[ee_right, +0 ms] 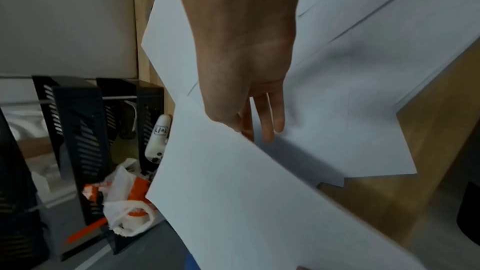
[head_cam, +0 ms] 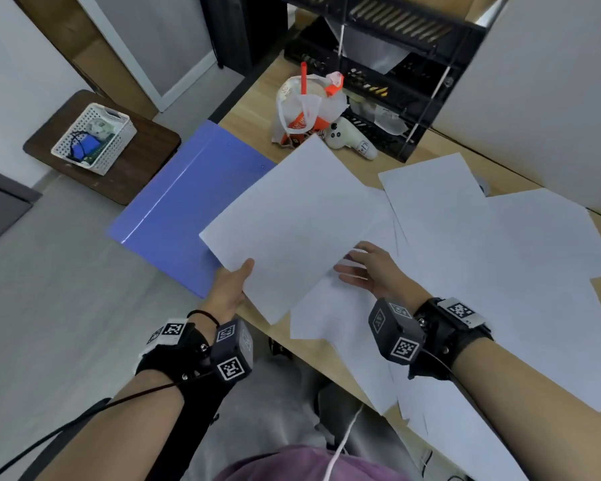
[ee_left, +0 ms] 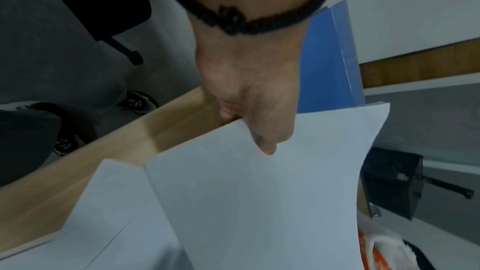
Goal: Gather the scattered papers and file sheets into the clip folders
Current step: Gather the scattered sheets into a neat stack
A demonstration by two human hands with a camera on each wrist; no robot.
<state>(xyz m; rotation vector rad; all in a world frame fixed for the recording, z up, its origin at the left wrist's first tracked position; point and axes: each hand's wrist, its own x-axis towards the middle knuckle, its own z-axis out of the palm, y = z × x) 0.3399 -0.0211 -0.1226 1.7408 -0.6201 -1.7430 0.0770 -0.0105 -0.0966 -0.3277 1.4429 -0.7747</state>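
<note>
My left hand (head_cam: 235,284) pinches the near edge of a white paper stack (head_cam: 292,223), thumb on top, and holds it lifted and tilted over the desk's left end. In the left wrist view the thumb (ee_left: 267,143) presses on the same paper stack (ee_left: 259,202). A closed blue clip folder (head_cam: 184,199) lies at the desk's left corner, partly under the stack. My right hand (head_cam: 365,269) hovers with straight fingers over scattered sheets (head_cam: 500,255), just beside the stack's right edge. In the right wrist view the fingers (ee_right: 270,122) reach below the raised paper stack (ee_right: 246,202).
A plastic bag with an orange cup (head_cam: 306,105), a white controller (head_cam: 351,138) and a black file rack (head_cam: 389,74) stand at the desk's far end. A white basket (head_cam: 94,138) sits on a low brown table. Wooden desk (head_cam: 250,109) edge runs near my lap.
</note>
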